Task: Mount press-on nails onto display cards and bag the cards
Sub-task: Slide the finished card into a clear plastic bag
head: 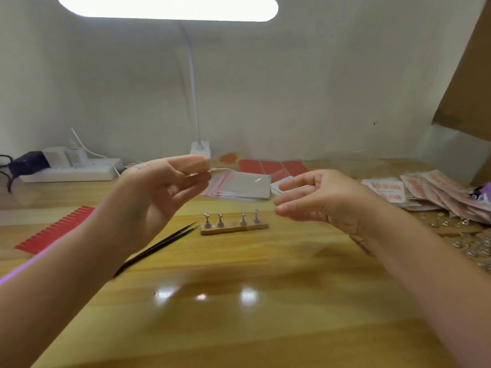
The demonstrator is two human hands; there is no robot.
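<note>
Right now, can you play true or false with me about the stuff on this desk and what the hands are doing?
1. The black tweezers lie on the table. True.
2. The left hand pinches a see-through card up in the air. True.
3. The right hand grips the tweezers. False: its fingers are loose and hold nothing.
4. The little wooden stand has four metal pegs sticking up. True.
5. The lamp overhead is switched off. False: it glows bright white.
6. The pile of filled bags sits at the left side of the table. False: it sits at the right side.
</note>
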